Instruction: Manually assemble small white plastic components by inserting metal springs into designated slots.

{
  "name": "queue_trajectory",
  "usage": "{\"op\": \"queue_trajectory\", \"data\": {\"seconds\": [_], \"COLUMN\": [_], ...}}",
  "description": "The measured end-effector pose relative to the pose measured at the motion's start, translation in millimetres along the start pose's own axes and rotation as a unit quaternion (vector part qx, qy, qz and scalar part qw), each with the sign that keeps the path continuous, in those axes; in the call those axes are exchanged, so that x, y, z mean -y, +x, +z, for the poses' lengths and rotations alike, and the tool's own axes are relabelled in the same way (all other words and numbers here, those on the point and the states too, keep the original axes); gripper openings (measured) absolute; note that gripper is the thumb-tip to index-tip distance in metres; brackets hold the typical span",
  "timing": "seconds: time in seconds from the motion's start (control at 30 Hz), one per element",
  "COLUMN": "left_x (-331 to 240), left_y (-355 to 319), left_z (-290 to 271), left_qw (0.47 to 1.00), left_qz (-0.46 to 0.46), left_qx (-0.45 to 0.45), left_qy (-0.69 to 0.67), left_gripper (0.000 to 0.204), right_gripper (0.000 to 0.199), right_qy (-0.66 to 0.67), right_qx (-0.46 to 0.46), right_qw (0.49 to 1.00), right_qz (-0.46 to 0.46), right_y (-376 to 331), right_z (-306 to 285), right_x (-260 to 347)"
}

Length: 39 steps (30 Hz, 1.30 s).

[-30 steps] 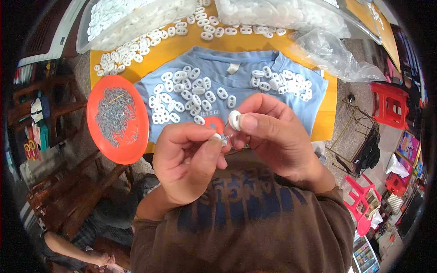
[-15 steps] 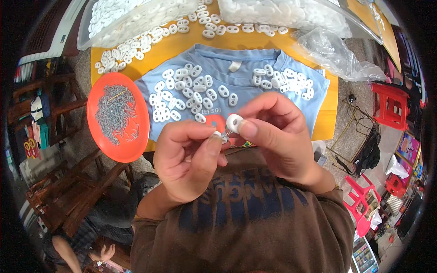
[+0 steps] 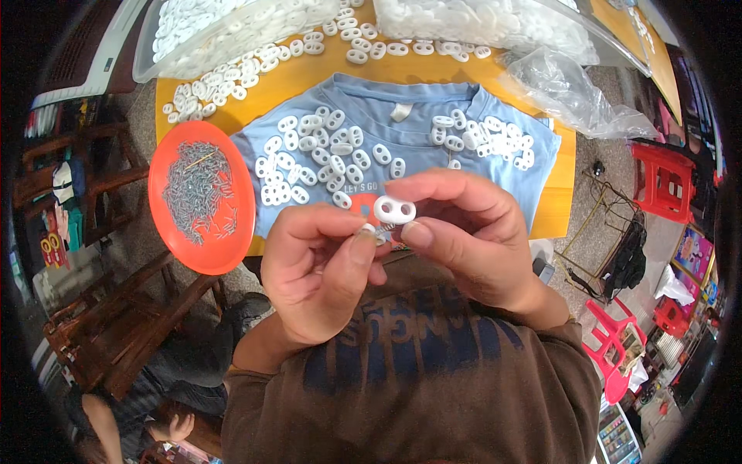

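In front of my chest, my left hand [image 3: 313,271] is closed, thumb and forefinger pinching a small white plastic piece [image 3: 370,230] that is mostly covered by the fingertips. Close beside it, my right hand [image 3: 475,236] holds a white oval plastic piece with two holes [image 3: 395,209] between thumb and fingers, its holes facing me. Under both hands lies a light blue T-shirt [image 3: 363,116] spread on the table. More two-hole pieces lie on it, a loose group [image 3: 338,166] at the left and a smaller pile [image 3: 495,139] at the right.
Left of the shirt, an orange oval plate [image 3: 166,224] holds many small grey metal pieces [image 3: 193,193]. Clear bins [image 3: 232,46] of white pieces stand at the yellow table's [image 3: 564,193] far side. A clear plastic bag [image 3: 564,89] lies at right. Another person's hand [image 3: 179,428] shows lower left.
The two-hole piece in my right hand has turned so both holes face me, and my right fingers have shifted around it. My left hand stays nearly still.
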<state>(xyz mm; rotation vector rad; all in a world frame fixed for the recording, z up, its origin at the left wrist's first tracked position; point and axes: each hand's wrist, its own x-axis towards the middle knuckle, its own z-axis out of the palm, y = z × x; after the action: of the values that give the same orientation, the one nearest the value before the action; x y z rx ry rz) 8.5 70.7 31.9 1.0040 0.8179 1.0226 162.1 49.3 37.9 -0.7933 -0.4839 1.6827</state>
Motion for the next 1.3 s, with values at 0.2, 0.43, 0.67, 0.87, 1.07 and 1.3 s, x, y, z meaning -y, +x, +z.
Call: {"op": "queue_trajectory", "data": {"seconds": [0.2, 0.43, 0.67, 0.87, 1.07, 1.3], "left_x": [0, -1, 2, -5, 1, -1], "left_y": [0, 0, 1, 2, 1, 3], "left_z": [-1, -1, 0, 6, -3, -6], "left_qw": [1.000, 1.000, 1.000, 0.996, 0.999, 0.998], "left_qz": [0.004, -0.004, -0.018, -0.043, -0.011, -0.020], "left_qx": [0.022, 0.021, 0.013, -0.029, 0.021, 0.031], "left_qy": [-0.005, -0.003, 0.000, 0.078, 0.033, 0.049], "left_gripper": [0.019, 0.019, 0.018, 0.013, 0.018, 0.018], "right_gripper": [0.019, 0.017, 0.017, 0.018, 0.022, 0.025], "right_qy": [-0.075, -0.180, -0.242, -0.377, -0.418, -0.448], "right_qx": [0.025, 0.035, 0.031, 0.066, 0.063, 0.074], "right_qw": [0.995, 0.978, 0.965, 0.904, 0.883, 0.862], "right_qz": [-0.053, -0.098, -0.097, -0.191, -0.205, -0.226], "right_y": [2, 5, 6, 13, 15, 18], "right_z": [-8, -14, -12, -17, -14, -13], "right_x": [-5, -4, 2, 6, 8, 9]}}
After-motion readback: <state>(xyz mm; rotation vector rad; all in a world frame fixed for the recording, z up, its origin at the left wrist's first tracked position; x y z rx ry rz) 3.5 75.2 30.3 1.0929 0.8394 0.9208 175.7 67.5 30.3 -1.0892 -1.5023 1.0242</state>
